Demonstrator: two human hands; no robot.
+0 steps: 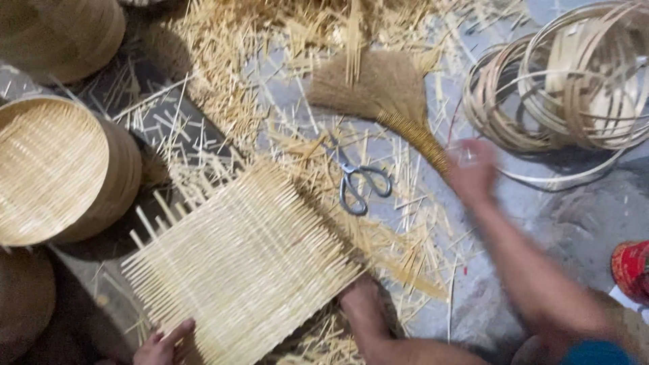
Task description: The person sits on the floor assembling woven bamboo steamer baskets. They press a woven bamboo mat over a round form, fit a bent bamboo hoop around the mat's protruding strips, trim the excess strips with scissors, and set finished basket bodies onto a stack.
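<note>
A square woven bamboo mat (243,263) lies on the floor in front of me, with loose strip ends sticking out along its edges. My left hand (162,346) grips its near left corner. My bare foot (365,307) presses on the mat's near right edge. My right hand (471,170) is blurred by motion, reaching out to the end of a straw hand broom's (385,88) handle. Whether it holds the handle is unclear. Metal scissors (358,184) lie between the mat and the broom.
Bamboo strips and shavings (223,47) litter the floor. Round bamboo steamer baskets (61,169) stand at the left. Coils of bamboo strip hoops (574,81) lie at the upper right. A red container (632,269) sits at the right edge.
</note>
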